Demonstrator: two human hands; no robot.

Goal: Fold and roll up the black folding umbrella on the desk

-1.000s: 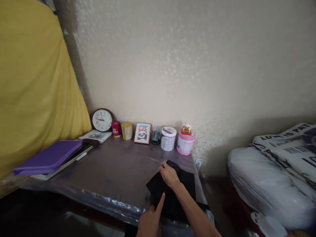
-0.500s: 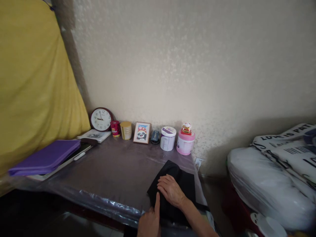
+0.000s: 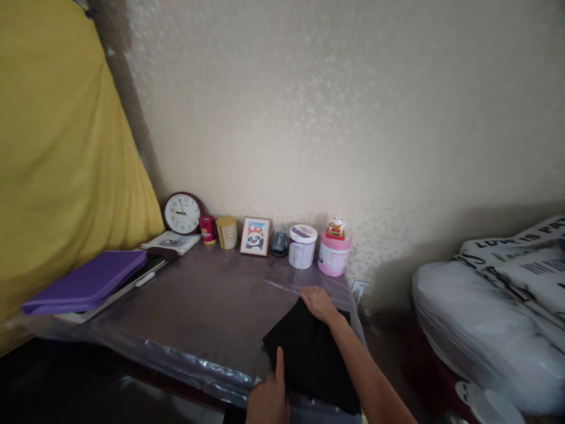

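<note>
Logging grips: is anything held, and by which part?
Right hand covers the far corner of the flat black cloth; a grip cannot be confirmed. Left hand: no visible hold.

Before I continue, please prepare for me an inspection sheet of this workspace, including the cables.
Surface: table with plastic cover, wrinkled along the near edge.
Job's things: black cloth, spread at the table's right end.
Clutter: clock, red can, yellow-lidded container, picture frame, purple-and-white tub, pink-lidded tub bearing a cat figurine; purple folder at left.
Hands: left hand points its index finger over the cloth, contact unclear; right hand is at its far edge, grip unclear.
Cables: white plug at the wall, right of the table.
Surroundings: yellow drape left, white plastic-wrapped bundle right.
</note>
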